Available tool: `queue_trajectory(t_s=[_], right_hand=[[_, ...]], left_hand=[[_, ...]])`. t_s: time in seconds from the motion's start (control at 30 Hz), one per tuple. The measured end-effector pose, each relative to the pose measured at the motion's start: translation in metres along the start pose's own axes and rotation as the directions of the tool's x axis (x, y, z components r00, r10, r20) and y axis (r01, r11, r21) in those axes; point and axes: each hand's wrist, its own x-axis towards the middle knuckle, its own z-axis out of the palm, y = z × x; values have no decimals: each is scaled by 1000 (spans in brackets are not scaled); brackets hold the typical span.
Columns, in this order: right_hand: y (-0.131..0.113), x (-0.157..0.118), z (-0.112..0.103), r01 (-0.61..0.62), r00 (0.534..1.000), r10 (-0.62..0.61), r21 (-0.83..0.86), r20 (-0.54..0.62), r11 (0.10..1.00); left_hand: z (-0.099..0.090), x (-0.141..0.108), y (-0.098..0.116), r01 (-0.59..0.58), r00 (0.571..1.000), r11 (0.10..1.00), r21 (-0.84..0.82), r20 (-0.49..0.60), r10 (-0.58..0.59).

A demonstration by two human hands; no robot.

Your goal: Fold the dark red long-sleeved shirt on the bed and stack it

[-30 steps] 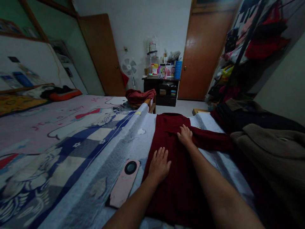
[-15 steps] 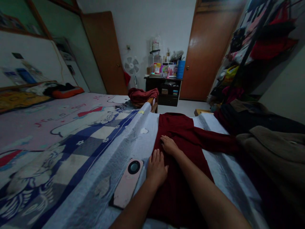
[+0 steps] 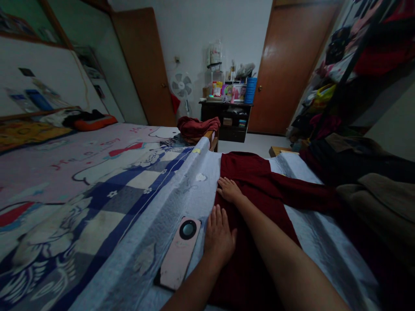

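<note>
A dark red long-sleeved garment lies spread on a light blue-grey sheet, one sleeve stretched out to the right. My left hand rests flat along the garment's left edge, fingers extended and pointing away from me. Farther up the same edge, my right hand lies on the cloth with its fingers stretched to the left. Neither hand grips anything. Just left of my left hand is a pink phone with a round black camera ring, lying back side up.
On the left spreads a patterned blanket. Dark folded clothes and a brown garment are heaped at the right. A red cloth hangs over the bed's far corner. Beyond stand a fan and a black cabinet.
The view has shifted slightly, so the scene sits a little farther right. My right hand has moved slightly left to the garment's edge; my left hand stays flat beside the phone.
</note>
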Motion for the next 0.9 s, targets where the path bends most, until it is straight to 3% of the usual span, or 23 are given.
queue_trajectory(t_s=[0.13,0.3,0.5,0.6,0.77,0.9], right_hand=[[0,6,3,-23,999,23,7,-33,1000],[-9,-3,7,-12,996,12,9,-90,1000],[-20,-39,8,40,995,-39,5,-95,999],[-24,-65,8,47,992,-50,-21,-120,999],[-29,-106,6,-18,992,11,-59,-128,998],[-34,-138,5,-57,992,48,-73,-120,996]], left_hand=[[-4,1,1,13,1000,999,-45,29,-11],[-3,-3,2,25,999,994,-108,-24,-28],[-3,4,-9,44,990,933,-358,-111,-89],[-1,8,-18,63,991,894,-444,-76,-108],[-2,7,-25,-23,998,950,-313,57,42],[-7,6,-26,-83,989,971,-225,100,108]])
